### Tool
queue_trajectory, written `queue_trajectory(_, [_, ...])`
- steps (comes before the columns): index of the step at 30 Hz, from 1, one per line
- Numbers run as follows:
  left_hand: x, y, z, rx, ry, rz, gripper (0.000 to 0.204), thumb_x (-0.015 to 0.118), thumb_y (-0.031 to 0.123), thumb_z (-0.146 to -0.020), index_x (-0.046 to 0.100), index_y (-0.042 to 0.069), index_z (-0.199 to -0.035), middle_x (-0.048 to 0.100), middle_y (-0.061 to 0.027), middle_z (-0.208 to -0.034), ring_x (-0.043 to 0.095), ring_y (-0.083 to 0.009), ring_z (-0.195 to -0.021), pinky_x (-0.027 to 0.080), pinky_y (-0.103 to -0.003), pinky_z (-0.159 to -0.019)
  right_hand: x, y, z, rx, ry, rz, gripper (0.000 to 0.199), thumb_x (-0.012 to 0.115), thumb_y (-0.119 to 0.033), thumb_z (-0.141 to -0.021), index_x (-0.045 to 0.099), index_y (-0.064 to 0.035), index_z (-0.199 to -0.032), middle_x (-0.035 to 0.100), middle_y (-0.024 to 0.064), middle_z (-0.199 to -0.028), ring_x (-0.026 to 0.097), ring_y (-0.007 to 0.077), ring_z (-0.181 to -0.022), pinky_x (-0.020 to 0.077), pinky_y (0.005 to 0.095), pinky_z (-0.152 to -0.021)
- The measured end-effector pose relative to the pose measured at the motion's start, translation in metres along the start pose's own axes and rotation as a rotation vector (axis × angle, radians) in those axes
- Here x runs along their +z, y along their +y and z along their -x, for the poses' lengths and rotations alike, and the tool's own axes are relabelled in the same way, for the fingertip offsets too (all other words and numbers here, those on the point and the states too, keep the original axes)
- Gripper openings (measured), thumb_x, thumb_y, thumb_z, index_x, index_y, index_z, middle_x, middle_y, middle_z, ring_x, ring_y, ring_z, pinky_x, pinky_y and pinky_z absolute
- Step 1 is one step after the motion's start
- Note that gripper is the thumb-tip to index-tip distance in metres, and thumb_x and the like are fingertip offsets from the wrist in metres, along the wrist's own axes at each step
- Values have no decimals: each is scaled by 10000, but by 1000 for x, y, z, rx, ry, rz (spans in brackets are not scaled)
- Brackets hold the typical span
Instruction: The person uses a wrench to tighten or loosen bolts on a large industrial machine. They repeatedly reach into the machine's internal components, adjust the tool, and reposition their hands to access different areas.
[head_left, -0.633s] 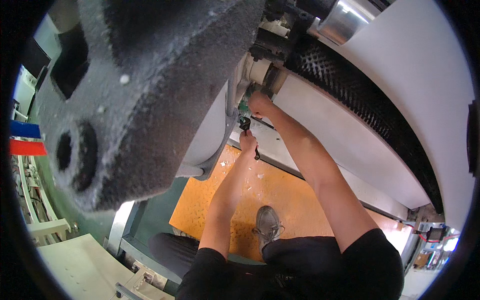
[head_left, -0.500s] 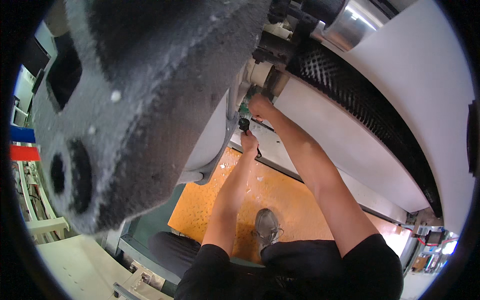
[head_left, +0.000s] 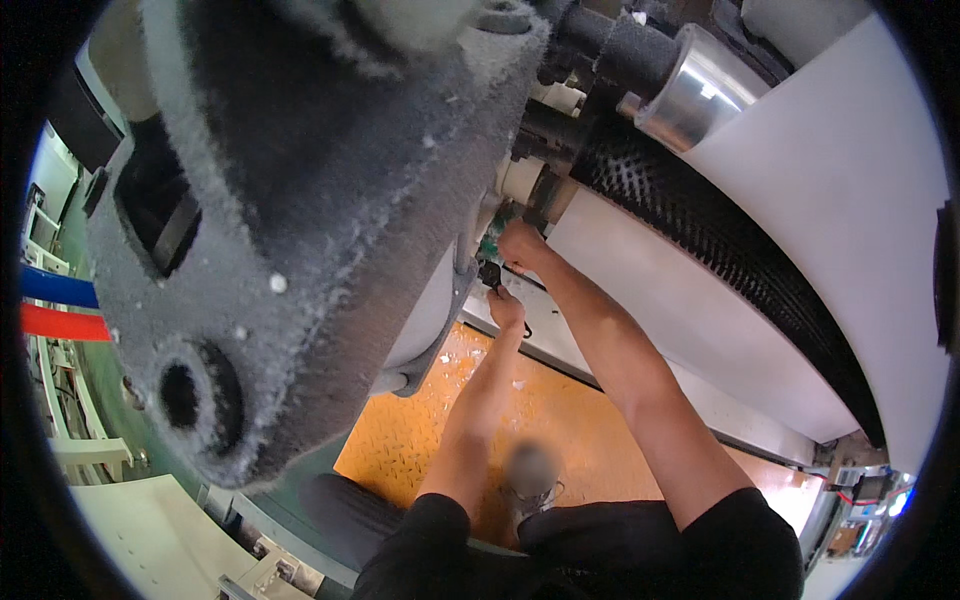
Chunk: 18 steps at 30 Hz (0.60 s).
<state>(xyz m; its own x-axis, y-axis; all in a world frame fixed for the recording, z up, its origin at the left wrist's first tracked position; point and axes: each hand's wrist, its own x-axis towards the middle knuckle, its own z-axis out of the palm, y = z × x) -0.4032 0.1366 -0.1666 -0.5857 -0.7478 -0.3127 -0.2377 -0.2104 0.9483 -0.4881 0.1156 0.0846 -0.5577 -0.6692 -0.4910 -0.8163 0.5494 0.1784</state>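
Observation:
My left hand point(head_left: 507, 309) is closed around a black hand tool point(head_left: 489, 273) with a wide head and a thin handle that ends in a small ring. Its exact kind is too small to tell. The head of the tool points up into the gap between the lint-covered grey machine casting point(head_left: 330, 290) and the white panel. Just above and to the right, my right hand point(head_left: 522, 246) is closed with its knuckles up, beside a green part point(head_left: 493, 236) deep in the machine. Whatever its fingers grip is hidden from view.
A textured black roller point(head_left: 720, 225) curves along the right, beside a large white roll point(head_left: 830, 180). Shiny metal point(head_left: 700, 90) shows at upper right. White scraps litter the orange floor plate point(head_left: 590, 430) under my feet. At far left are blue and red bands point(head_left: 65, 321).
The view has shifted, so the casting and both hands sit slightly lower in the picture. My left hand still holds the black tool, and my right hand stays closed by the green part.

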Motion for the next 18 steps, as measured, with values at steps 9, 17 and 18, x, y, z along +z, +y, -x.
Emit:
queue_trajectory(9, [5, 64, 39, 13, 187, 3, 325, 415, 230, -925, 481, -84, -978, 564, -292, -951, 526, -456, -892, 417, -456, -781, 3, 0, 5, -2, -69, -60, 123, 699, -115, -524, 718, -129, -645, 669, 115, -702, 666, 257, -688, 548, 357, -599])
queue_trajectory(17, [10, 40, 10, -89, 79, 314, 258, 431, 263, -940, 489, 18, -996, 569, -157, -906, 556, -296, -835, 454, -405, -715, 15, 3, 1, 114, -7, -95, 182, 747, -91, -450, 703, -88, -627, 666, 141, -724, 668, 261, -730, 554, 342, -636])
queue_trajectory(18, [5, 28, 2, -150, -4, 424, 211, 434, 261, -939, 473, 55, -952, 546, -122, -820, 545, -268, -757, 457, -396, -646, 12, -2, 0, 108, -26, -97, 190, 749, -81, -439, 702, -88, -622, 665, 139, -720, 668, 261, -728, 554, 342, -637])
